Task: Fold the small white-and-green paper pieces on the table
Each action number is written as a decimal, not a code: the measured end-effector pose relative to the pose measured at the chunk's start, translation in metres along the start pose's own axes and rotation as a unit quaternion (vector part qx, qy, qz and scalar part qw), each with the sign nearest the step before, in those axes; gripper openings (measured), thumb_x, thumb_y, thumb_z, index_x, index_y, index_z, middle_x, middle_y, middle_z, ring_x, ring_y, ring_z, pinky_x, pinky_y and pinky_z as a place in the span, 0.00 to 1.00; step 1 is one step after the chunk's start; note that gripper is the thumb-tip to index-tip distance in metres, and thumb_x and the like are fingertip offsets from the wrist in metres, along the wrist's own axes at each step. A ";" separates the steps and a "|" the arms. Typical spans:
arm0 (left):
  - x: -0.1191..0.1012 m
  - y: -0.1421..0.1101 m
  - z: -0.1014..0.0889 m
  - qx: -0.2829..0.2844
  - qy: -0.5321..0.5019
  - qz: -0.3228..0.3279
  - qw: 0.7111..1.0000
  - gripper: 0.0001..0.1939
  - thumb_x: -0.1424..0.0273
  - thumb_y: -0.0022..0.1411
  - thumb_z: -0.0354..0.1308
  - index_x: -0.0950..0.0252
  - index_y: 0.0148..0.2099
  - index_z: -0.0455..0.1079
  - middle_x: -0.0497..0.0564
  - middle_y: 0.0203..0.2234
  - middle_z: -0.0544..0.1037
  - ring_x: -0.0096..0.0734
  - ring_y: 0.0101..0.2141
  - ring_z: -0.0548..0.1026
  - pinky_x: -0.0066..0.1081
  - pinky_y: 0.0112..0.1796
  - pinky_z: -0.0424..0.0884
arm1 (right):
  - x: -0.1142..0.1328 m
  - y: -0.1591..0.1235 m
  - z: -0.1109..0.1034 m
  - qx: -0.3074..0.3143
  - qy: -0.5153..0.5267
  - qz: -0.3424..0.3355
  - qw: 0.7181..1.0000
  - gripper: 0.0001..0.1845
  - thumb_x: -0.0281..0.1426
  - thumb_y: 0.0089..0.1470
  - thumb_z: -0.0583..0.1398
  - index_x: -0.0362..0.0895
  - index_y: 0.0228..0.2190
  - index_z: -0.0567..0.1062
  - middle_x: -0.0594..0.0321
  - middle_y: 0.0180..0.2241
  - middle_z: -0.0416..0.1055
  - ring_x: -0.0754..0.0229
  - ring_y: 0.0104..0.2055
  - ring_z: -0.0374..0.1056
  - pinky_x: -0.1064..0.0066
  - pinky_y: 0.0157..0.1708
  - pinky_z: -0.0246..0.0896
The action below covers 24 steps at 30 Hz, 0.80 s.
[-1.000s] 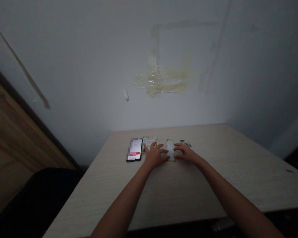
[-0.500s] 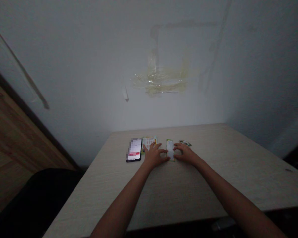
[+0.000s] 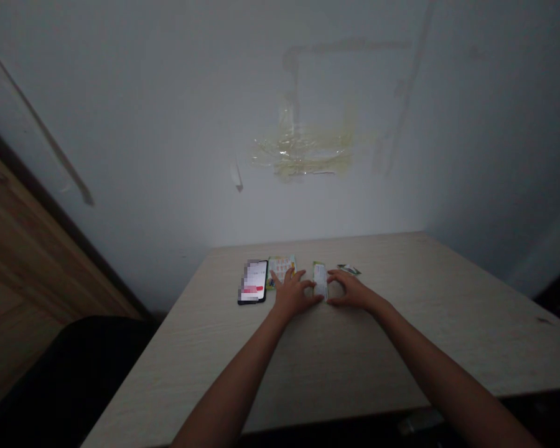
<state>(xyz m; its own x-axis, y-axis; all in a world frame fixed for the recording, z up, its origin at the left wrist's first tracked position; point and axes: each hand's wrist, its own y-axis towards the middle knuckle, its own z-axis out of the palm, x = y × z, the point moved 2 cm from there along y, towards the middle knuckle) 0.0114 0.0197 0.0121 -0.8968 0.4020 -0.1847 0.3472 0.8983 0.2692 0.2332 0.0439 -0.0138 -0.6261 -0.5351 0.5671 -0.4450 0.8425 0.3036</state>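
A narrow white printed packet [image 3: 320,278] with green edges lies on the table between my hands. My left hand [image 3: 293,294] has its thumb and index finger at the packet's left side and lower end, its other fingers spread. At the packet's right edge, my right hand [image 3: 351,290] presses with curved index finger and thumb. Under the left fingertips, partly covered, is a wider green and white printed sheet or pouch [image 3: 280,264]. A smartphone [image 3: 253,283] with a lit screen lies left of it. Behind the right hand sits a small green and white piece [image 3: 349,269], partly hidden.
The pale wooden table [image 3: 401,348] meets a grey wall [image 3: 168,124] at the back. Old clear tape [image 3: 303,155] clings to that wall. At the left are a dark rounded object [image 3: 88,361] and wooden panelling [image 3: 23,267].
The left thumb has slid slightly right along the packet's lower end. The right thumb has moved slightly nearer the front. The phone and the other printed pieces stay in place.
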 end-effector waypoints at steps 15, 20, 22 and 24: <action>-0.003 -0.001 0.005 -0.010 -0.005 -0.004 1.000 0.24 0.42 0.53 0.58 0.46 0.47 0.73 0.45 0.61 0.65 0.57 0.63 0.53 0.78 0.54 0.29 | -0.007 0.003 0.002 -0.037 0.038 0.012 0.999 0.10 0.38 0.52 0.64 0.46 0.30 0.83 0.52 0.55 0.70 0.49 0.56 0.64 0.53 0.60 0.52; -0.003 -0.001 0.005 -0.003 -0.001 -0.006 1.000 0.23 0.42 0.53 0.58 0.46 0.48 0.73 0.44 0.61 0.65 0.58 0.63 0.53 0.78 0.54 0.31 | -0.006 0.004 0.004 -0.069 -0.011 0.033 0.997 0.10 0.36 0.54 0.62 0.45 0.33 0.83 0.51 0.57 0.67 0.49 0.59 0.61 0.53 0.61 0.51; -0.003 -0.001 0.005 -0.001 -0.001 -0.007 1.000 0.24 0.42 0.54 0.57 0.45 0.48 0.73 0.44 0.62 0.65 0.58 0.63 0.53 0.78 0.54 0.31 | -0.004 0.005 0.004 -0.076 -0.029 0.038 0.996 0.11 0.36 0.55 0.61 0.45 0.34 0.82 0.50 0.56 0.67 0.49 0.59 0.61 0.54 0.60 0.52; -0.003 -0.001 0.005 -0.003 -0.002 -0.008 1.000 0.24 0.42 0.53 0.57 0.46 0.48 0.73 0.44 0.62 0.65 0.58 0.63 0.53 0.78 0.54 0.31 | -0.001 0.006 0.004 -0.080 -0.052 0.044 0.994 0.11 0.35 0.56 0.61 0.44 0.35 0.82 0.50 0.56 0.68 0.49 0.58 0.62 0.54 0.59 0.53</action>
<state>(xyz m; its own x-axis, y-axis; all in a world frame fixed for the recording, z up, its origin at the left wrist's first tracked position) 0.0153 0.0185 0.0075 -0.9009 0.3887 -0.1932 0.3317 0.9036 0.2712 0.2284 0.0496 -0.0161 -0.7248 -0.4556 0.5168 -0.2834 0.8809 0.3791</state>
